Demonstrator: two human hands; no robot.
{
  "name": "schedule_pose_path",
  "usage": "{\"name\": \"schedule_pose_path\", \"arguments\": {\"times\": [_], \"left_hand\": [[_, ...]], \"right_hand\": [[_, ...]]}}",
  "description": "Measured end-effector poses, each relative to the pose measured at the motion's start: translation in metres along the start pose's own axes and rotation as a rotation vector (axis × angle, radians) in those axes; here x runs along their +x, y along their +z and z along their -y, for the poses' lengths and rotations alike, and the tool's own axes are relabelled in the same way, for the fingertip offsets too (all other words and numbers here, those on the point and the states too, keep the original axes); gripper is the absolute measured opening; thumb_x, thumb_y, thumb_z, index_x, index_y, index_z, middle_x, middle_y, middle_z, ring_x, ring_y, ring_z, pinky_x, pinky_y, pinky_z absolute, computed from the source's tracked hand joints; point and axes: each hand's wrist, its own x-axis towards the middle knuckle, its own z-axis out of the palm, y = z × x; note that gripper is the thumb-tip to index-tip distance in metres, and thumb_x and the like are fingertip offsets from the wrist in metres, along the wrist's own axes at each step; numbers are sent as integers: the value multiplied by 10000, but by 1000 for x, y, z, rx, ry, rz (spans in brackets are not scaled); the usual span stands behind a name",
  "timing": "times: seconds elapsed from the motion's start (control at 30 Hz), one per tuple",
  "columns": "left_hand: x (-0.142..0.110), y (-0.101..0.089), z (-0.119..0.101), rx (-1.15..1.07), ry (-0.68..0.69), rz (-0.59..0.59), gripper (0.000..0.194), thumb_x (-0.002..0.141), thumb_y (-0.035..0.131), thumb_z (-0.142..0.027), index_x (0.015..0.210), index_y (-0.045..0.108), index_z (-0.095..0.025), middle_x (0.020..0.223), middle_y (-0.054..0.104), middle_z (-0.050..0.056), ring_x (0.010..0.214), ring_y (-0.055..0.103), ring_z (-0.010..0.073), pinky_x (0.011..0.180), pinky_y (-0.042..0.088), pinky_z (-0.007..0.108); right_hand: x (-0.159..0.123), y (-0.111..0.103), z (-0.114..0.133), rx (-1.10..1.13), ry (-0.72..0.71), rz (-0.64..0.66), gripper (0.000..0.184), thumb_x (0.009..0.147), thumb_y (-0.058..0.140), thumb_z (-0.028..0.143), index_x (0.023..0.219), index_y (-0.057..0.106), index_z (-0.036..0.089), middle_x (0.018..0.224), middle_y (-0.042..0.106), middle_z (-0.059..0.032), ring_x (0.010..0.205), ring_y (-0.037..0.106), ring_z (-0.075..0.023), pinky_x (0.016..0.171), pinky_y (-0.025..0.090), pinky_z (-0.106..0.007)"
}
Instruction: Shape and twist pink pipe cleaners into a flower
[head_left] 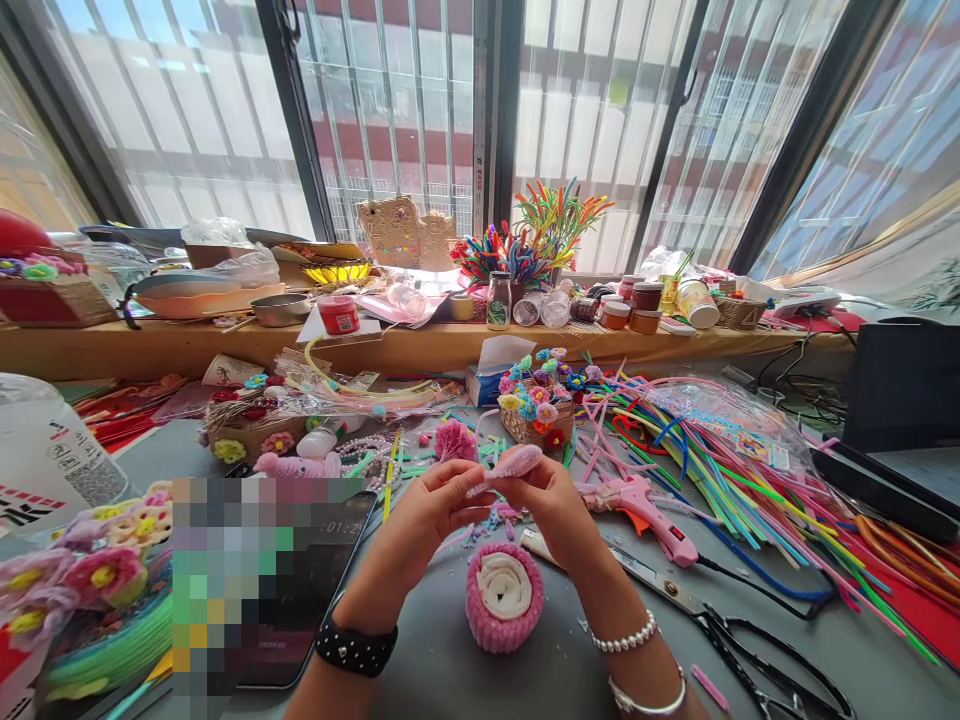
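My left hand (pixel 431 510) and my right hand (pixel 551 500) meet above the grey table, both pinched on a small pink fuzzy pipe-cleaner piece (pixel 510 465) held between the fingertips. Directly below them stands a pink fuzzy cup (pixel 504 597) wrapped in pipe cleaner, with white rolled material inside. A black band sits on my left wrist and pearl and silver bracelets on my right.
A pink glue gun (pixel 645 505) and scissors (pixel 720 625) lie to the right, beside a spread of coloured pipe cleaners (pixel 750 470). A phone (pixel 315 590) lies left. A small basket of flowers (pixel 540 405) stands behind; jars line the wooden sill (pixel 420 345).
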Motion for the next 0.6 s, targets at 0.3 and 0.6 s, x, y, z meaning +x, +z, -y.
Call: {"name": "schedule_pose_path", "arguments": {"times": [0.3,0.6], "left_hand": [[0,-2,-3,19,35,4,172,531,727,-237,602,612,-132,551,583,-43,518,535,47,536,436,151],[-1,0,-2,125,125,-74,181,535,717,-247,606,608,-121,580,607,-17,541,555,76,571,455,191]], "right_hand": [[-1,-1,7,-96,18,82,179,614,680,239,718,555,166,580,489,51,501,405,-63,454,329,-187],[-2,-8,14,-128,35,133,253,608,682,246,824,576,168,640,553,34,540,493,-79,493,411,-198]]}}
